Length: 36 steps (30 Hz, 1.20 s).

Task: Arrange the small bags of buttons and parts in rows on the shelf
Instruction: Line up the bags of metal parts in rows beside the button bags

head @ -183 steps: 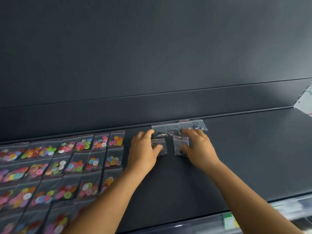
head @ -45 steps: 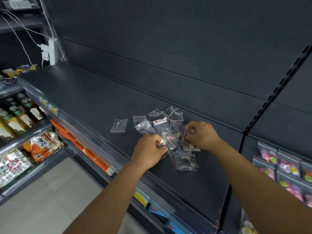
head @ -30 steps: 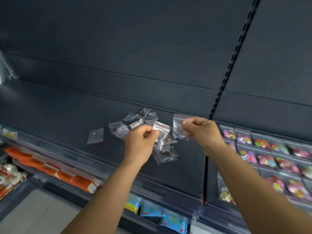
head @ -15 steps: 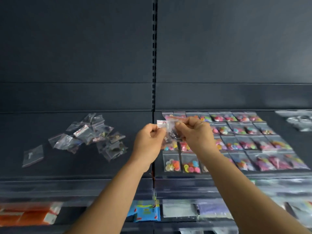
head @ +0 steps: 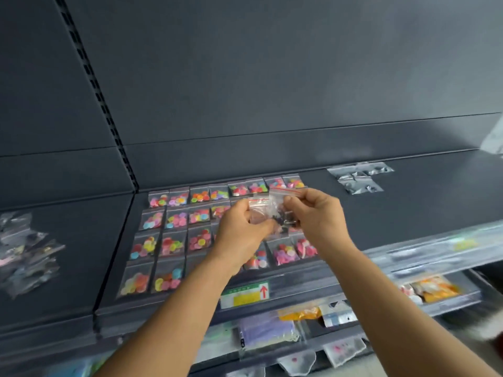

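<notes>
Both hands are raised above the dark shelf [head: 408, 210], close together. My left hand [head: 242, 232] pinches a small clear zip bag [head: 257, 206] with a red seal line. My right hand [head: 315, 216] pinches a second clear bag of dark metal parts [head: 281, 210]. Under the hands lie rows of bags of coloured buttons [head: 174, 221], laid flat side by side. Further right, at the back of the shelf, a short double row of clear parts bags [head: 359, 178] lies flat. A loose heap of unsorted clear bags [head: 24, 246] sits on the shelf section at far left.
A slotted upright [head: 103, 110] divides the left shelf section from this one. A clear price strip with a green and yellow label [head: 245, 295] runs along the shelf's front edge. Lower shelves hold packaged goods [head: 430, 289]. Bare shelf surface lies right of the button rows.
The view has swung right, from the loose heap to the button rows. Both hands carried the picked-up bags along and now hold them over the button rows, nearer the parts row.
</notes>
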### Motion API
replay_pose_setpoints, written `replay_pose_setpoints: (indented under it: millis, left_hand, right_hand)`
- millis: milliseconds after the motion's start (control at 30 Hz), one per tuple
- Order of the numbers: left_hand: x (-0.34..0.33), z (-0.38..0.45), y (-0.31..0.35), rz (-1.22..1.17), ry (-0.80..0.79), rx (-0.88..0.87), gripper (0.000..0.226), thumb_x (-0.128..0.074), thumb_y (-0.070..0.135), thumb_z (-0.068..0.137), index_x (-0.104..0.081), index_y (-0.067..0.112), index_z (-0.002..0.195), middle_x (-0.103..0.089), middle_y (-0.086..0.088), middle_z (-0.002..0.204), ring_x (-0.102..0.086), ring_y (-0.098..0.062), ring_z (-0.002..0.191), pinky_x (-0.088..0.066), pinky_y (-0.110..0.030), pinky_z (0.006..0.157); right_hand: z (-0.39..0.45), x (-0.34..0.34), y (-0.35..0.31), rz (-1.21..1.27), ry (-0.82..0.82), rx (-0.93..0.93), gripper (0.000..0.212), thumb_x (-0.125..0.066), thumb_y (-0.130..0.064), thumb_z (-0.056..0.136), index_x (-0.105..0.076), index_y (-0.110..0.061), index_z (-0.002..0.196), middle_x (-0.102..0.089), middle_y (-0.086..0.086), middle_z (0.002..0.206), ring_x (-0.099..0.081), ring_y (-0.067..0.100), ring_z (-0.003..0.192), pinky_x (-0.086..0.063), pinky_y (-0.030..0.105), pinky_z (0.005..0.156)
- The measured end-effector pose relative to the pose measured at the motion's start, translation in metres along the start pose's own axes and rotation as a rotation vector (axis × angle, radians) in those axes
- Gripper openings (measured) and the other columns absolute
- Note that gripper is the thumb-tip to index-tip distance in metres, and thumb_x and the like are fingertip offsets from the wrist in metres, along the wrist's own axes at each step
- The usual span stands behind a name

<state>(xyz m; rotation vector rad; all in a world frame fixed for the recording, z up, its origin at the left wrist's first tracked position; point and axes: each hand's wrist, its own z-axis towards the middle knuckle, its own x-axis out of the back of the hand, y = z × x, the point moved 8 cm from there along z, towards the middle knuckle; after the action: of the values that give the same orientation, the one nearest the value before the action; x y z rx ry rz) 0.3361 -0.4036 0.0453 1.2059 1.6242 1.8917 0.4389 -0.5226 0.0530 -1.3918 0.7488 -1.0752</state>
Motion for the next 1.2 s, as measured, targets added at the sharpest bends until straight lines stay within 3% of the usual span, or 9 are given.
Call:
replay_pose_setpoints:
  millis: [100, 200, 300, 433, 567, 733, 867, 1033, 1200]
  left_hand:
    - [-0.041, 0.004, 0.018, -0.027, 0.017, -0.009, 0.028, -0.073, 0.021, 0.079, -0.046, 0.024, 0.085, -0.061, 0.005, 0.091, -0.062, -0.019, 0.088, -0.053, -0.042, 0.081]
    - [-0.075, 0.009, 0.029, -0.048, 0.027, -0.013, 0.028, -0.074, 0.022, 0.078, -0.054, 0.019, 0.096, -0.062, 0.005, 0.093, -0.062, -0.016, 0.088, -0.053, -0.038, 0.079]
    - [-0.103, 0.017, 0.036, -0.063, -0.009, -0.021, 0.024, -0.073, 0.022, 0.079, -0.052, 0.025, 0.089, -0.061, 0.007, 0.091, -0.060, -0.012, 0.085, -0.053, -0.034, 0.075]
    - [-0.134, 0.031, 0.046, -0.064, -0.082, -0.034, 0.026, -0.071, 0.021, 0.081, -0.048, 0.032, 0.079, -0.060, 0.010, 0.087, -0.059, -0.006, 0.078, -0.045, -0.019, 0.057]
    - [-0.152, 0.053, 0.059, -0.109, -0.129, -0.059, 0.005, -0.067, 0.022, 0.084, -0.068, 0.020, 0.089, -0.070, 0.005, 0.089, -0.065, -0.013, 0.086, -0.052, -0.024, 0.071]
    - [-0.174, 0.087, 0.067, -0.155, -0.149, -0.057, 0.014, -0.063, 0.021, 0.087, -0.069, 0.019, 0.075, -0.074, -0.001, 0.083, -0.068, -0.021, 0.088, -0.053, -0.038, 0.085]
    - [-0.188, 0.106, 0.075, -0.067, -0.132, -0.131, 0.013, -0.062, 0.021, 0.086, -0.069, 0.016, 0.076, -0.073, -0.004, 0.080, -0.064, -0.018, 0.076, -0.050, -0.029, 0.071]
    - [-0.215, 0.136, 0.076, -0.049, -0.100, -0.108, 0.015, -0.061, 0.025, 0.086, -0.069, 0.018, 0.076, -0.073, 0.001, 0.076, -0.065, -0.019, 0.073, -0.051, -0.032, 0.068]
    - [-0.259, 0.163, 0.077, -0.070, -0.077, -0.048, 0.006, -0.058, 0.015, 0.087, -0.063, 0.013, 0.083, -0.068, -0.003, 0.074, -0.053, -0.004, 0.042, -0.043, -0.020, 0.050]
  right_hand:
    - [0.011, 0.045, 0.009, 0.107, 0.012, -0.033, 0.013, -0.064, -0.013, 0.086, -0.068, -0.010, 0.074, -0.067, 0.001, 0.062, -0.057, 0.010, 0.055, -0.052, 0.028, 0.059]
    - [0.020, 0.075, 0.022, 0.136, -0.064, -0.099, 0.012, -0.066, -0.018, 0.087, -0.069, -0.007, 0.083, -0.065, -0.002, 0.064, -0.058, 0.009, 0.059, -0.054, 0.026, 0.062]
    - [0.029, 0.099, 0.038, 0.156, -0.061, -0.165, 0.015, -0.066, -0.019, 0.087, -0.067, -0.015, 0.073, -0.062, 0.001, 0.066, -0.056, 0.014, 0.064, -0.052, 0.032, 0.069]
    - [0.046, 0.126, 0.049, 0.195, 0.039, -0.177, 0.024, -0.064, -0.016, 0.087, -0.065, -0.016, 0.064, -0.053, 0.000, 0.058, -0.047, 0.010, 0.056, -0.047, 0.024, 0.059]
    - [0.063, 0.152, 0.053, 0.148, 0.152, -0.176, 0.022, -0.062, -0.016, 0.087, -0.066, -0.013, 0.065, -0.056, 0.004, 0.062, -0.048, 0.015, 0.061, -0.045, 0.033, 0.063]
    - [0.089, 0.182, 0.051, 0.049, 0.260, -0.114, 0.019, -0.061, -0.014, 0.085, -0.066, -0.013, 0.067, -0.064, -0.006, 0.057, -0.051, 0.012, 0.057, -0.043, 0.026, 0.057]
    - [0.106, 0.201, 0.061, -0.038, 0.303, -0.086, 0.018, -0.062, -0.016, 0.086, -0.067, -0.014, 0.070, -0.063, -0.011, 0.052, -0.049, 0.002, 0.047, -0.039, 0.016, 0.047]
    - [0.143, 0.229, 0.078, -0.113, 0.288, -0.091, 0.016, -0.061, -0.021, 0.087, -0.066, -0.008, 0.078, -0.053, 0.004, 0.063, -0.040, 0.015, 0.058, -0.033, 0.026, 0.053]
    - [0.191, 0.270, 0.099, -0.227, 0.246, -0.102, 0.018, -0.058, -0.023, 0.088, -0.066, -0.014, 0.076, -0.056, 0.000, 0.062, -0.042, 0.014, 0.053, -0.036, 0.025, 0.054]
